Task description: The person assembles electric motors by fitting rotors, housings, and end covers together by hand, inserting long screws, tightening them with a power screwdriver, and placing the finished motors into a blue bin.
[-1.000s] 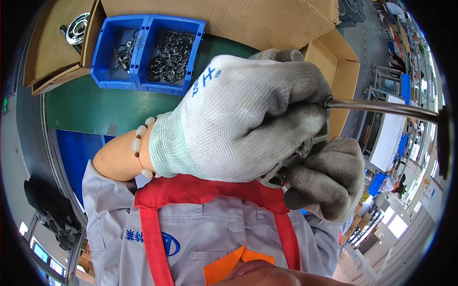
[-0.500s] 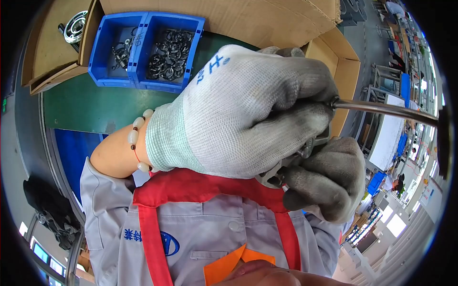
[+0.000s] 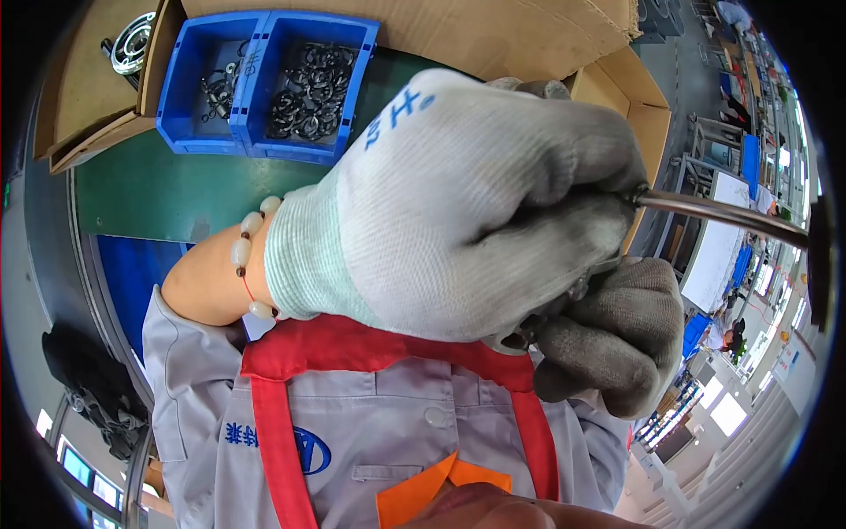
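Fingers curling, left hand (image 3: 441, 203) gripping metal rod (image 3: 723, 214), 3 o'clock | right hand (image 3: 621, 339) holding metal part (image 3: 505, 342), 4 o'clock | I'm finding its completion unreadable

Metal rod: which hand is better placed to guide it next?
Probably the left hand: its fingers close around one end of the metal rod. The right hand seems occupied with the metal part below.
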`<state>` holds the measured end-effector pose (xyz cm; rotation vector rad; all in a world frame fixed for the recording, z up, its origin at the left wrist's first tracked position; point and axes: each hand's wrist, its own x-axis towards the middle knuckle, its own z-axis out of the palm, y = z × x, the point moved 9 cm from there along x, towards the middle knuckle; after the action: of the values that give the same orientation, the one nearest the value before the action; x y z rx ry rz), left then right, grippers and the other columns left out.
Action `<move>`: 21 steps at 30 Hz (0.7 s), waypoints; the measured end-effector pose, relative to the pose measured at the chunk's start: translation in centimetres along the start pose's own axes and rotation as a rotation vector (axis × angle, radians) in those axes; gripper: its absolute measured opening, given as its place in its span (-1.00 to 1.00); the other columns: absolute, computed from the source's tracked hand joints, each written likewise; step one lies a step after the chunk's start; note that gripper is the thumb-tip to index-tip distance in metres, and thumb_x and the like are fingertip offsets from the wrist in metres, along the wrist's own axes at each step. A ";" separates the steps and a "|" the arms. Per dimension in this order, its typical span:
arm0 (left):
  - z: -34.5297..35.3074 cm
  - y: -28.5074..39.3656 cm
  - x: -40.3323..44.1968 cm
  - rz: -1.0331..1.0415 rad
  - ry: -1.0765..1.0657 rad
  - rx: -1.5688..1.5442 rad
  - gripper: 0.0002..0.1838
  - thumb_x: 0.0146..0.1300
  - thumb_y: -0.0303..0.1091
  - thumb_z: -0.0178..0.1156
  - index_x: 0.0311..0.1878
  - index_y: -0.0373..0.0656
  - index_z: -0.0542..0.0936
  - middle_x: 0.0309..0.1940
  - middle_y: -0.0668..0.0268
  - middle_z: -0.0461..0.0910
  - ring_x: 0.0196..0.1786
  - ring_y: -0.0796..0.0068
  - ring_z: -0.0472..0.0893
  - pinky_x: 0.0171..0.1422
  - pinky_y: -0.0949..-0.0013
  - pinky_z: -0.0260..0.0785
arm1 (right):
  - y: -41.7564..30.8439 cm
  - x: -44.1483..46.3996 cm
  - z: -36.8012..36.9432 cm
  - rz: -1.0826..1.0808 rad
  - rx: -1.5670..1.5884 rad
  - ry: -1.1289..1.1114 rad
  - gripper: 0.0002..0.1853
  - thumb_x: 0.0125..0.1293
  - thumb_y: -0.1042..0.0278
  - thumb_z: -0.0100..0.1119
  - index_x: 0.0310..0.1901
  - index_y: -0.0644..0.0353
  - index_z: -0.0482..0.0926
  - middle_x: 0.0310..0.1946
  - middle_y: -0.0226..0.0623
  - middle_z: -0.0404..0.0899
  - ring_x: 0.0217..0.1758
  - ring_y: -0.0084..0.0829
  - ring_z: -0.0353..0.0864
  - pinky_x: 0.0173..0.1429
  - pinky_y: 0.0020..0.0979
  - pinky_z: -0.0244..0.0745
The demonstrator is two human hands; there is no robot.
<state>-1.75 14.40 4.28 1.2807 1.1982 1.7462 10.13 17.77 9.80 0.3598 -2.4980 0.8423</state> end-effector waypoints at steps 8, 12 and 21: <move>0.0 0.3 -1.0 0.465 0.140 -0.045 -0.86 0.32 -0.65 0.06 -0.16 -0.47 0.59 -0.35 0.08 0.67 -0.34 0.48 0.69 0.18 0.28 0.50 | -0.2 -0.7 0.5 0.058 0.007 -0.106 -0.49 -0.08 0.10 0.46 -0.11 0.20 0.60 -0.23 -0.17 0.53 -0.19 -0.26 0.54 -0.19 -0.27 0.43; 0.4 -0.7 -0.9 0.363 0.129 -0.057 -0.86 0.33 -0.64 0.06 -0.15 -0.47 0.59 -0.33 0.07 0.67 -0.31 0.47 0.69 0.18 0.29 0.50 | -0.1 -0.8 0.4 0.101 0.013 -0.180 -0.48 -0.12 0.13 0.46 -0.09 0.15 0.59 -0.19 -0.15 0.54 -0.06 -0.21 0.56 -0.12 -0.20 0.47; 0.5 -1.7 -1.0 0.141 0.105 -0.050 -0.86 0.36 -0.60 0.07 -0.13 -0.46 0.59 -0.27 0.06 0.68 -0.25 0.44 0.70 0.18 0.29 0.50 | 0.0 -1.0 0.4 0.090 0.008 -0.197 -0.46 -0.10 0.17 0.47 -0.01 0.07 0.59 -0.26 -0.25 0.60 -0.21 -0.30 0.65 -0.13 -0.26 0.61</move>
<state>-0.99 14.26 2.41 1.2853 1.1381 1.9537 10.84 17.59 8.98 0.3507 -2.7106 0.8905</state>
